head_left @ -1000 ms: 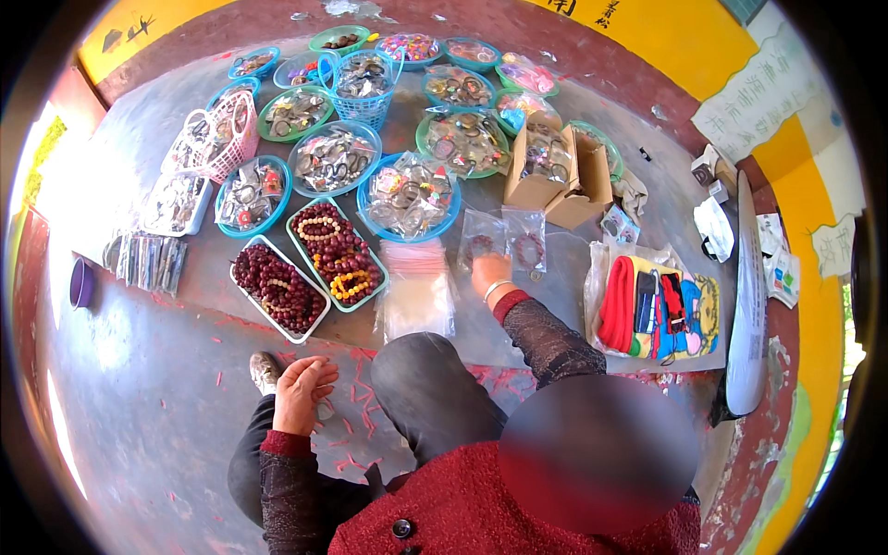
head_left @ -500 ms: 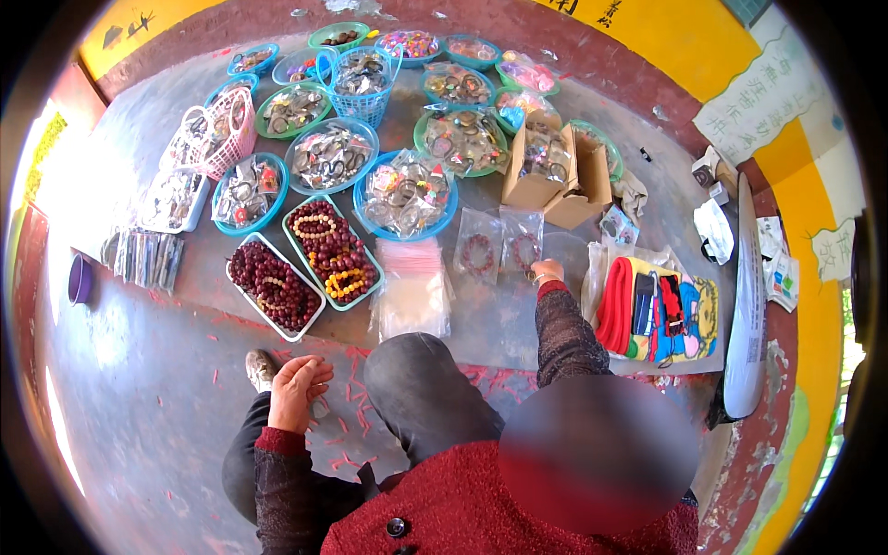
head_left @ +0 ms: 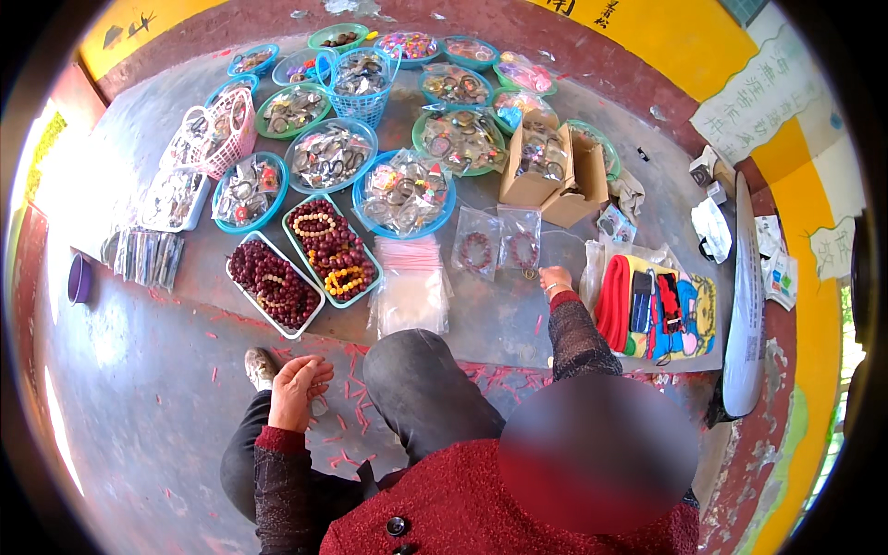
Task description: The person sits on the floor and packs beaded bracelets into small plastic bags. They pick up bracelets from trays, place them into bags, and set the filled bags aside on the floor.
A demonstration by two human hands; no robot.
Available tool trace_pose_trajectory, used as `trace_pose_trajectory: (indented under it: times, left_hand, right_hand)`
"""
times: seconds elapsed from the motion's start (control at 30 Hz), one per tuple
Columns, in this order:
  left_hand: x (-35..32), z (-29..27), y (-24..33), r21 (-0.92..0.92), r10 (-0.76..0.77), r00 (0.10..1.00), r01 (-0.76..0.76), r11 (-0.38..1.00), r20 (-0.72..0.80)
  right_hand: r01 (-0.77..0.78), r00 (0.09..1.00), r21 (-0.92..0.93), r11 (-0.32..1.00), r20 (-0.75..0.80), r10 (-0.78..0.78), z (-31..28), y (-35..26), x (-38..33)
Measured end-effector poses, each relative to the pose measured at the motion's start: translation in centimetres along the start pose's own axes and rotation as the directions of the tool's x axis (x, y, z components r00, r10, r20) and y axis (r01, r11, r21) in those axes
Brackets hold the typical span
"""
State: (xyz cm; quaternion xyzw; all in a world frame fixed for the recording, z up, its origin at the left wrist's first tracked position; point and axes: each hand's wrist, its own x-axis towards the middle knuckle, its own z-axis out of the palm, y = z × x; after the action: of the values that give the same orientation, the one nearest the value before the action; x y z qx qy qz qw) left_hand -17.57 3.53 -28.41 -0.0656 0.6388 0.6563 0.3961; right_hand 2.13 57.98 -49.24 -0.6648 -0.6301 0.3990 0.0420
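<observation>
My right hand (head_left: 555, 277) rests low over the table with its fingers curled in. Anything inside the curl is hidden. A small ring-shaped piece (head_left: 529, 274) lies just left of it, below a clear bag (head_left: 520, 238) that holds a dark red bead bracelet. A second clear bag (head_left: 476, 242) with a similar bracelet sits beside that one. Off the table's near edge at the left, my left hand (head_left: 301, 387) hangs over my leg, fingers bent and pressed together. What they hold, if anything, cannot be made out. A stack of clear bags (head_left: 410, 291) lies between the hands.
Two trays of bead bracelets (head_left: 276, 287) (head_left: 333, 250) stand left of the bags. Behind are several baskets and bowls of bagged trinkets (head_left: 404, 194), and open cardboard boxes (head_left: 575, 176). Folded colourful cloth (head_left: 659, 310) lies at the right. Red scraps litter the floor.
My right hand has shifted slightly right and nearer, away from the small ring-shaped piece, which now shows beside it. My left hand stays where it was.
</observation>
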Motion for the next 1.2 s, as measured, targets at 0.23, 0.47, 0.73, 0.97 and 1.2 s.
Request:
trace_pose_trajectory:
  times: [0.23,0.47,0.73,0.97,1.2]
  left_hand:
    - [0.4,0.1,0.0,0.003,-0.007,1.0,0.007,1.0,0.008]
    - [1.4,1.0,0.4,0.01,-0.008,0.997,0.007,1.0,0.074]
    - [-0.1,0.4,0.0,0.017,0.01,0.999,-0.011,1.0,0.037]
    - [0.0,0.3,-0.3,0.029,0.014,0.999,-0.015,0.999,0.053]
    - [0.4,0.2,0.0,0.057,0.02,0.999,-0.022,0.998,0.035]
  right_hand:
    - [0.416,0.879,-0.651,0.635,0.108,-0.464,3.3,1.4,6.0]
    - [0.146,0.986,-0.39,0.909,-0.019,-0.167,2.0,5.6,9.5]
    - [0.029,0.998,0.003,1.0,0.052,-0.029,-0.6,2.2,-5.6]
    - [0.631,0.64,-0.5,0.593,-0.096,-0.762,2.4,-2.5,-11.9]
    - [0.619,0.543,-0.772,0.143,0.289,-0.789,8.6,-7.7,-12.6]
